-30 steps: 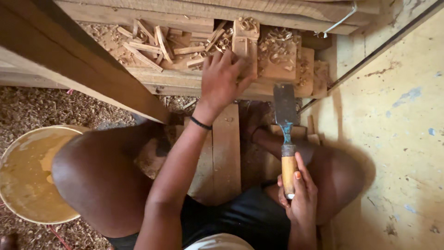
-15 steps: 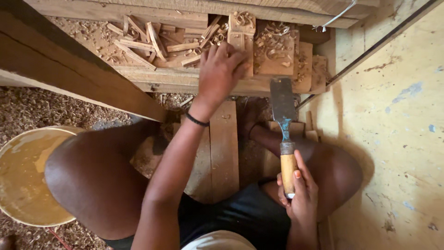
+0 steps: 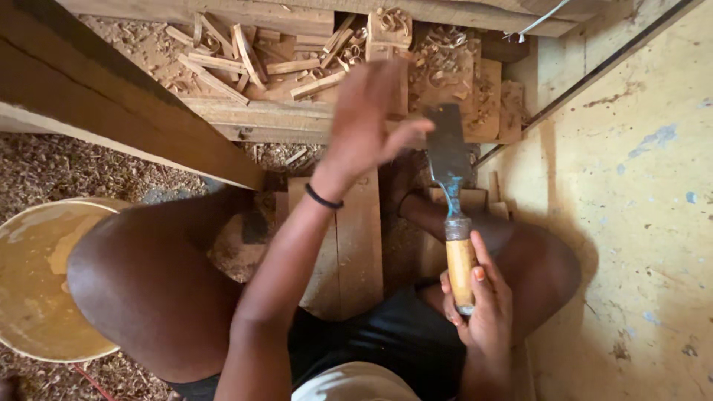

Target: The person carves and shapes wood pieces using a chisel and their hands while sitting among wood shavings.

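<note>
My right hand [image 3: 475,304] is wrapped around the yellow wooden handle of a broad chisel [image 3: 451,186], blade pointing away from me, its flat steel end just beside my left thumb; my left hand [image 3: 364,119] hangs spread wide and holding nothing, blurred, above a carved wood block [image 3: 386,37] among curled shavings [image 3: 445,63]; a black band [image 3: 323,197] sits on that wrist; a plank [image 3: 349,245] lies between my knees; wood offcuts [image 3: 238,59] lie beyond; a yellow bucket [image 3: 41,275] stands at my left; sawdust [image 3: 52,167] covers the ground.
</note>
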`<action>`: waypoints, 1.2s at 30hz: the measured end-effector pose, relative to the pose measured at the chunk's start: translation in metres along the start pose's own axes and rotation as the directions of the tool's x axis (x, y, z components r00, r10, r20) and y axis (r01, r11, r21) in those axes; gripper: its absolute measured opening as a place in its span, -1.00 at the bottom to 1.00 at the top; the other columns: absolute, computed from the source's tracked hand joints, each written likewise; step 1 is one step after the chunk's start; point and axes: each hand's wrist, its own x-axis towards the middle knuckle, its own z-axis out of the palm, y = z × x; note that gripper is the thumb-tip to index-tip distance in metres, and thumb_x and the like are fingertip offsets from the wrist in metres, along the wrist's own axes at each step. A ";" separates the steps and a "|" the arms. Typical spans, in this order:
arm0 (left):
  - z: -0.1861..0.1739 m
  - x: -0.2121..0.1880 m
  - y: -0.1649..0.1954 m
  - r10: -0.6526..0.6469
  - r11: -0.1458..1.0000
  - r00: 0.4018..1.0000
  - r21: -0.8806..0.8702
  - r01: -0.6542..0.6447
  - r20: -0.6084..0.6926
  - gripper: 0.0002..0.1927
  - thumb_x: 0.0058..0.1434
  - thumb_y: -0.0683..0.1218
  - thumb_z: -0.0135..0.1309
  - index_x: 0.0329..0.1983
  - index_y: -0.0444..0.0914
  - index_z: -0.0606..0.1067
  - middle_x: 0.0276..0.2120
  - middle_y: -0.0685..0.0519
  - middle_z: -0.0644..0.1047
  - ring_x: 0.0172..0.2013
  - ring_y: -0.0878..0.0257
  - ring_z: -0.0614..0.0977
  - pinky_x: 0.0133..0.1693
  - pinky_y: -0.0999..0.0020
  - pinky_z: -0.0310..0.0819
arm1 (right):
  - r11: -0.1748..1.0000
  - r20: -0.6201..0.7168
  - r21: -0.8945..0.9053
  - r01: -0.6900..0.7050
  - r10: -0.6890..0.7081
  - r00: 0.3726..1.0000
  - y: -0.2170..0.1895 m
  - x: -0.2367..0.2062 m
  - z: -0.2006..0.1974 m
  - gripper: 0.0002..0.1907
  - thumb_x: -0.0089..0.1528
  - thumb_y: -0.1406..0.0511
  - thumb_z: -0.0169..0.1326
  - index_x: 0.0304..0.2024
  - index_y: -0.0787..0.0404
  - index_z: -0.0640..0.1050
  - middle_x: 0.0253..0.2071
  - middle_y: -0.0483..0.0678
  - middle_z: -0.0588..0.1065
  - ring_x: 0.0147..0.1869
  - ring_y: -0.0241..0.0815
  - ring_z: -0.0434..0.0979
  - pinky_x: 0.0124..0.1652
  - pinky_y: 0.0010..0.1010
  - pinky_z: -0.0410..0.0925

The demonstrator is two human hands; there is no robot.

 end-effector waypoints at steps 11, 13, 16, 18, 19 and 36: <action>0.018 0.000 0.061 0.303 0.933 0.900 -0.290 -0.213 0.312 -0.57 0.32 0.18 0.12 -0.53 -0.18 0.54 -0.54 -0.02 0.58 -0.45 -0.03 0.62 -0.36 0.07 0.50 | 0.999 0.060 0.008 -0.049 0.049 0.997 -0.003 0.003 0.030 -0.27 0.38 0.06 -0.05 0.52 0.20 0.18 -0.38 0.20 0.45 -0.71 -0.32 0.25 -0.70 -0.58 0.16; 0.019 -0.001 0.058 0.322 0.925 0.908 -0.291 -0.243 0.268 -0.57 0.32 0.15 0.13 -0.57 -0.18 0.53 -0.55 -0.01 0.57 -0.48 -0.03 0.62 -0.39 0.07 0.49 | 0.999 0.067 0.019 -0.047 0.046 0.997 -0.002 0.003 0.031 -0.27 0.37 0.06 -0.05 0.52 0.20 0.17 -0.37 0.20 0.45 -0.70 -0.30 0.27 -0.70 -0.57 0.18; 0.020 -0.003 0.054 0.324 0.926 0.908 -0.288 -0.245 0.266 -0.58 0.32 0.14 0.14 -0.56 -0.19 0.54 -0.57 -0.02 0.57 -0.49 -0.03 0.62 -0.38 0.06 0.50 | 0.998 0.059 -0.007 -0.061 0.061 0.996 -0.001 0.005 0.032 -0.28 0.38 0.05 -0.06 0.52 0.18 0.17 -0.38 0.18 0.45 -0.72 -0.32 0.25 -0.72 -0.59 0.15; 0.020 -0.003 0.052 0.320 0.927 0.914 -0.281 -0.249 0.248 -0.59 0.32 0.14 0.14 -0.57 -0.18 0.54 -0.56 -0.02 0.57 -0.48 -0.03 0.62 -0.37 0.07 0.51 | 0.998 0.051 0.014 -0.065 0.064 0.997 0.000 0.007 0.032 -0.28 0.38 0.06 -0.06 0.52 0.18 0.17 -0.37 0.19 0.45 -0.69 -0.31 0.27 -0.70 -0.58 0.17; 0.020 -0.003 0.051 0.319 0.927 0.915 -0.280 -0.248 0.248 -0.59 0.32 0.14 0.14 -0.56 -0.18 0.54 -0.57 -0.02 0.57 -0.49 -0.02 0.62 -0.38 0.08 0.50 | 0.997 0.047 0.025 -0.070 0.068 0.997 0.001 0.008 0.032 -0.28 0.38 0.07 -0.06 0.52 0.18 0.17 -0.37 0.20 0.45 -0.67 -0.31 0.28 -0.69 -0.57 0.19; 0.016 -0.001 0.043 0.191 0.949 0.931 -0.302 -0.094 0.312 -0.59 0.24 0.15 0.22 -0.61 -0.18 0.56 -0.64 -0.05 0.53 -0.56 -0.04 0.58 -0.46 0.07 0.44 | 0.994 0.080 -0.046 -0.101 0.104 0.991 -0.005 0.014 0.037 -0.28 0.37 0.04 -0.05 0.51 0.16 0.19 -0.39 0.17 0.45 -0.71 -0.33 0.25 -0.69 -0.58 0.18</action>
